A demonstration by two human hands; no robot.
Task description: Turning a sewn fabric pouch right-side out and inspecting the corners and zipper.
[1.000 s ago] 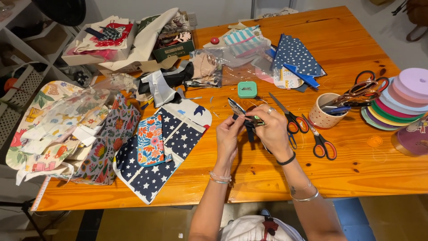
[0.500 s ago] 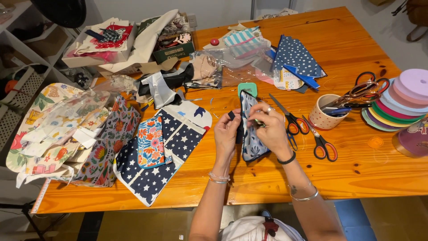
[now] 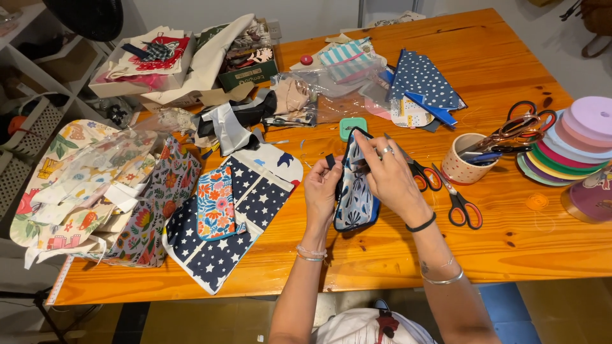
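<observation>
Pouch [image 3: 354, 199]: small fabric piece, blue with a white leaf print, dark edging and a dark zip along its upper edge. Held upright and lengthwise above the table [image 3: 510, 248], near the middle of its front edge, lower end close to the wood. Left hand [image 3: 322, 191] grips the left side, pinching a small dark tab at the top; right hand [image 3: 389, 175] pinches the top end from the right.
</observation>
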